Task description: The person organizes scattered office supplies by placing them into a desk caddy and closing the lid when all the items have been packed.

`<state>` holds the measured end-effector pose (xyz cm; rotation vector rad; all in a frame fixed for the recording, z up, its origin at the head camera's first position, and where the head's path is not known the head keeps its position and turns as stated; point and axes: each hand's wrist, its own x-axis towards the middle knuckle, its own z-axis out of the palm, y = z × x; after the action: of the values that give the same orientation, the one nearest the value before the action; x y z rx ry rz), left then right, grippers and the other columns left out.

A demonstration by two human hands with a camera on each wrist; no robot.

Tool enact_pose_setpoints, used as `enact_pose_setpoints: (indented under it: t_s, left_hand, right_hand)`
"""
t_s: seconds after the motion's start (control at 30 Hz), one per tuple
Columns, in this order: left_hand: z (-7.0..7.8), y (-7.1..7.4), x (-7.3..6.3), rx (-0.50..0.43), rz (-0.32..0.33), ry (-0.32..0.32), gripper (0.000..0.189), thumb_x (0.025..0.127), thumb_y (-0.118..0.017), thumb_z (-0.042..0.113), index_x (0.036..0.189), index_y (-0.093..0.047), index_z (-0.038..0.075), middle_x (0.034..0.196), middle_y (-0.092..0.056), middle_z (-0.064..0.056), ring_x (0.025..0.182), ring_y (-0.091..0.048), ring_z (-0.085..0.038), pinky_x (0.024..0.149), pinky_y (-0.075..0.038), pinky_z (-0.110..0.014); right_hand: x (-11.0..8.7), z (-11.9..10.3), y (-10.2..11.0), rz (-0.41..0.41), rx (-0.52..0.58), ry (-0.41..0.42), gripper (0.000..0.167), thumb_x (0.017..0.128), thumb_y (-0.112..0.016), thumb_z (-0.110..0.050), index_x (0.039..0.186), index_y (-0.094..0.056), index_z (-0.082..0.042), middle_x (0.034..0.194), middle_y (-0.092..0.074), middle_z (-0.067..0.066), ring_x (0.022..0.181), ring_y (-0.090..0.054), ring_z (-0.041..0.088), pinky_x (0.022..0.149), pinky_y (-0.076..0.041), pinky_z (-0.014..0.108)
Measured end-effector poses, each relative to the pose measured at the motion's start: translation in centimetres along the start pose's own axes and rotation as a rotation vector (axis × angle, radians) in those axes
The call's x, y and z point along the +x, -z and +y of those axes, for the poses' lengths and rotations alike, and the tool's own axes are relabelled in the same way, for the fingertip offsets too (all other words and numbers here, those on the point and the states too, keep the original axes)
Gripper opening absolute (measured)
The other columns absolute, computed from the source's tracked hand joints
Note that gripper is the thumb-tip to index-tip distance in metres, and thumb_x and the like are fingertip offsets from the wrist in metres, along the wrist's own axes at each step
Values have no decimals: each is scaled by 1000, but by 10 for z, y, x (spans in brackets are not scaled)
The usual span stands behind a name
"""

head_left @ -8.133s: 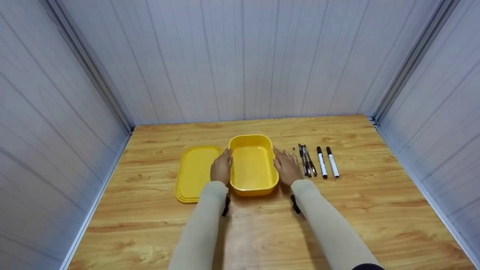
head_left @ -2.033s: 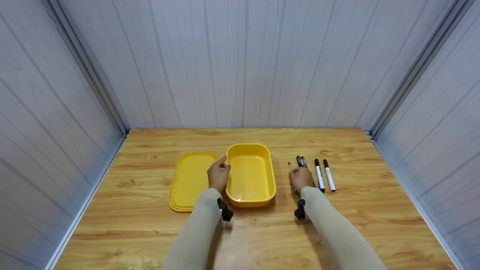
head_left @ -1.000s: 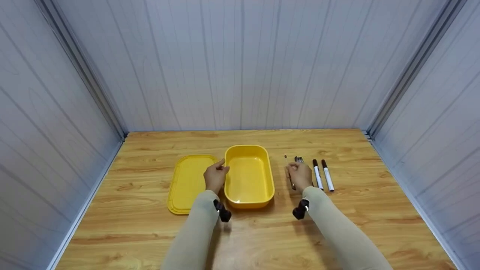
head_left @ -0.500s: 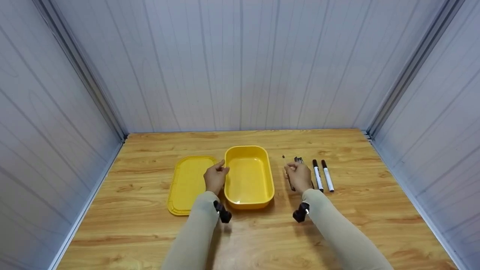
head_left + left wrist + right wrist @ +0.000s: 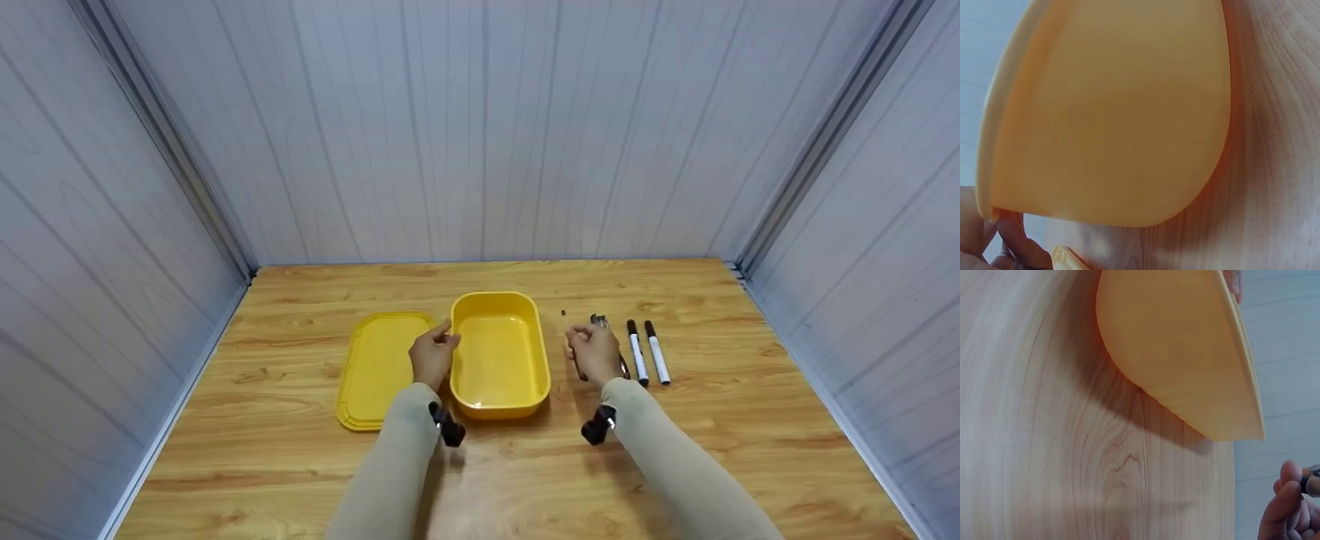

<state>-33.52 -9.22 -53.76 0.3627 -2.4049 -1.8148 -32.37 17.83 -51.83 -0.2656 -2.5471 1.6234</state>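
A deep yellow plastic box (image 5: pixel 499 360) stands with its mouth upward in the middle of the table. My left hand (image 5: pixel 433 358) pinches its left rim, thumb and finger on either side of the wall; the left wrist view shows the fingers (image 5: pixel 1019 242) right under the rim's edge. To the right of the box, my right hand (image 5: pixel 596 354) holds a slim clear pen (image 5: pixel 579 370) with a dark end, between thumb and fingertips. In the right wrist view the pen's black part (image 5: pixel 1310 484) shows at the fingertips, and most of its length is out of frame.
A flat yellow lid (image 5: pixel 379 367) lies left of the box, partly behind the left hand. Other dark pens (image 5: pixel 600 320) lie partly hidden under the right hand. Two white markers with black caps (image 5: pixel 637 352) lie farther right. Pale panel walls (image 5: pixel 480 135) enclose the wooden table.
Earlier both hands lay against the box sides. The left hand now pinches the rim; the right hand went to the pens, took one and has shifted it slightly left, away from the others.
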Motion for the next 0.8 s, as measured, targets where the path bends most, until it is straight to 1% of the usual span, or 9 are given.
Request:
enact_pose_setpoints:
  t_s: [0.07,0.17,0.33,0.4,0.5,0.6,0.67,0.7,0.8]
  left_hand:
    - [0,0,0,-6,-4,4,39,95,-66,16,134,-62,13,106,-69,-9,94,-60,-19,75,-48,-24]
    - [0,1,1,-15,-10,9,40,95,-66,16,135,-62,13,105,-69,-9,93,-60,-19,74,-49,-24]
    - [-1,1,1,-27,-19,3,41,95,-65,15,136,-61,11,104,-68,-10,91,-59,-19,73,-48,-24]
    - [-1,1,1,-22,-18,-8,40,96,-65,15,135,-61,10,104,-69,-10,90,-59,-18,73,-48,-24]
    - [0,1,0,-13,-12,-19,40,95,-66,15,135,-61,10,104,-69,-9,90,-60,-18,73,-47,-24]
    - [-2,0,1,-9,-3,-25,40,95,-66,14,135,-61,9,104,-69,-9,90,-60,-18,73,-47,-24]
    - [-3,0,2,-10,3,-27,40,95,-66,14,134,-61,9,103,-69,-10,90,-60,-18,73,-47,-24]
    - [-3,-1,2,-12,5,-25,40,94,-66,14,134,-62,9,103,-69,-10,90,-60,-18,73,-47,-23]
    - [-4,-1,2,-11,10,-17,40,94,-66,14,134,-62,10,101,-70,-9,88,-59,-17,71,-46,-23]
  right_hand:
    - [0,-1,-3,6,8,3,31,98,-61,-19,118,-68,3,98,-71,22,83,-72,35,58,-52,22]
    - [-1,-3,-7,13,12,3,30,97,-62,-17,117,-69,4,97,-71,23,76,-72,31,59,-53,23]
    - [-2,-6,-11,6,43,-11,31,97,-62,-15,120,-67,5,99,-71,23,62,-68,16,63,-57,30]
    - [-2,-8,-13,7,52,-8,31,97,-61,-15,120,-67,5,97,-71,21,59,-65,12,63,-56,30]
    - [-3,-10,-15,7,41,-8,31,98,-62,-18,120,-68,3,98,-71,20,60,-66,15,60,-54,27]
    - [-4,-11,-18,6,24,-7,31,98,-62,-19,120,-68,1,101,-71,20,68,-69,24,58,-52,24]
    - [-4,-11,-21,8,26,-8,30,97,-63,-19,118,-69,1,100,-71,19,73,-70,27,59,-53,23]
    - [-5,-12,-22,10,30,-6,29,97,-63,-19,117,-70,1,98,-71,18,74,-70,28,59,-53,24]
    - [-5,-12,-25,22,43,6,27,96,-64,-18,113,-71,1,91,-70,15,70,-68,25,58,-52,24]
